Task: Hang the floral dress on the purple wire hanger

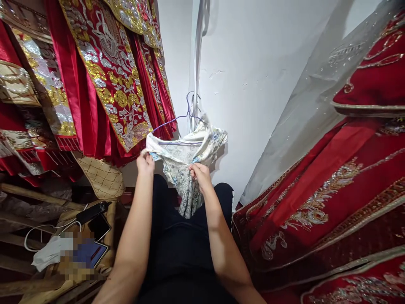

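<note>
A plain black top (180,266) is worn, with faint creases visible in the fabric. Very dark trousers (224,196) are worn with it, rounded smoothly over the knees; the boundary between the two garments is poorly distinguished. The left forearm (136,228) and right forearm (218,221) are uncovered, as are the left hand (145,163) and right hand (200,174).

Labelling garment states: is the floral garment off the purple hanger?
No, the purple hanger shows running inside the neckline of the floral garment.
</note>
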A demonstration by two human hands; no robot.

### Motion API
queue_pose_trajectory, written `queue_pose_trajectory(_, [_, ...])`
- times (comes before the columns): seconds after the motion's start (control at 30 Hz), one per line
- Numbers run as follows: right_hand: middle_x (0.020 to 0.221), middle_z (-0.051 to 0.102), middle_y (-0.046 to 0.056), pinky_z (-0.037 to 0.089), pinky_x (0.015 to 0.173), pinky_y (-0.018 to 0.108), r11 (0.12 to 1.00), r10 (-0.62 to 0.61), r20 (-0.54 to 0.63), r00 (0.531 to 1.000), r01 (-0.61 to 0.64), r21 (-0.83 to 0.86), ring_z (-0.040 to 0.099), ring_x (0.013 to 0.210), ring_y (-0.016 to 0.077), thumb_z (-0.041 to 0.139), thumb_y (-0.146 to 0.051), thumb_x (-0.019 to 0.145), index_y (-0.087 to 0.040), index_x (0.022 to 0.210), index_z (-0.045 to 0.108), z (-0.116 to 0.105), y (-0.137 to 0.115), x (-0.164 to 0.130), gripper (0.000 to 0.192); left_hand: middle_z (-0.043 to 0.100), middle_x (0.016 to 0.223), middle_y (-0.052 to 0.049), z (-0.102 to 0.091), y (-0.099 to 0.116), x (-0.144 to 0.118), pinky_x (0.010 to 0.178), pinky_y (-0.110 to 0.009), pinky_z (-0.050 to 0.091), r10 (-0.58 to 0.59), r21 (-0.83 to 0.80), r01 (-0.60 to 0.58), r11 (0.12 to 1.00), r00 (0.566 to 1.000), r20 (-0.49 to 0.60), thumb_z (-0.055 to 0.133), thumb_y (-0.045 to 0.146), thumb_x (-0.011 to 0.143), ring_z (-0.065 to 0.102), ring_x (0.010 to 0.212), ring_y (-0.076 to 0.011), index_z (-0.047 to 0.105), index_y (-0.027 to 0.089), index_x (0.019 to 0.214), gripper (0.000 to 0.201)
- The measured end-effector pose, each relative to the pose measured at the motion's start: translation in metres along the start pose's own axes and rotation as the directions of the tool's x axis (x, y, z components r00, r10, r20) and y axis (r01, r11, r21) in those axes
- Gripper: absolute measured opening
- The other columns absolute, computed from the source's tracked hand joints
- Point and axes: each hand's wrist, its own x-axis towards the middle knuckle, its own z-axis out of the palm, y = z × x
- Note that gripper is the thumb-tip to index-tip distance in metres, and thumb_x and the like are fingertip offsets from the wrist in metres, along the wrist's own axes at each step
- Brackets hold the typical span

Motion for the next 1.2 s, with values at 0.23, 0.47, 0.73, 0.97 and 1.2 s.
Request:
queue_pose_trajectory(0.23, [0.044,0.051,-0.002,0.025,0.038,0.023,0.966,0.2,0.199,0.959,-0.158,-0.205,0.038,0.04,0.0091,0.073,-0.041,0.074,-0.018,0.061,0.067,-0.047,-0.006,-0.005,0.028,0.062,0.068,-0.001,-0.019,-0.076,-0.077,0.065,-0.025,0.049,-0.127,0.103,0.114,0.988,0.983,0.133,0.069,0.034,0.078,0.059,0.064,-0.0129,0.062,0.016,0.076,0.02])
queue_pose_trajectory(0.47, [0.078,0.071,0.004,0.047,0.053,0.026,0.986,0.133,0.125,0.983,-0.118,-0.12,0.059,0.063,0.0149,0.064,-0.063,0.083,-0.019,0.086,0.073,-0.036,-0.001,-0.01,0.045,0.065,0.087,-0.004,0.029,-0.029,-0.112,0.081,-0.029,0.05,0.039,0.191,-0.255,0.948,0.688,0.724,0.061,0.049,0.09,0.061,0.083,-0.0169,0.065,0.018,0.09,0.031])
queue_pose_trajectory(0.73, [0.087,0.071,0.003,0.053,0.076,0.035,0.99,0.069,0.47,0.88,-0.117,0.075,0.067,0.08,0.0214,0.081,-0.044,0.068,-0.021,0.101,0.067,-0.009,-0.04,0.003,0.042,0.062,0.124,-0.009,0.037,0.0,-0.099,0.108,-0.037,0.041,0.0,0.289,-0.574,0.766,0.45,0.893,0.042,0.055,0.1,0.054,0.122,-0.0237,0.062,0.023,0.125,0.045])
queue_pose_trajectory(0.97, [0.096,0.071,0.004,0.048,0.079,0.03,0.816,-0.454,0.121,0.883,0.466,-0.342,0.063,0.086,0.0205,0.067,-0.027,0.067,-0.018,0.093,0.07,-0.035,-0.075,0.076,0.027,0.068,0.077,-0.003,-0.019,0.011,-0.043,0.066,-0.029,0.045,-0.475,0.518,-0.76,0.392,0.315,0.822,0.057,0.06,0.086,0.059,0.07,-0.0199,0.068,0.017,0.085,0.044])
queue_pose_trajectory(1.2, [0.068,0.064,0.002,0.041,0.065,0.029,0.738,-0.286,0.145,0.947,0.315,-0.597,0.056,0.07,0.0201,0.056,-0.037,0.073,-0.018,0.07,0.061,-0.062,-0.051,0.106,0.02,0.066,0.066,-0.008,-0.04,0.046,0.004,0.057,-0.03,0.038,-0.454,0.554,-0.828,-0.084,0.527,0.719,0.051,0.052,0.088,0.058,0.059,-0.0201,0.062,0.02,0.066,0.04])
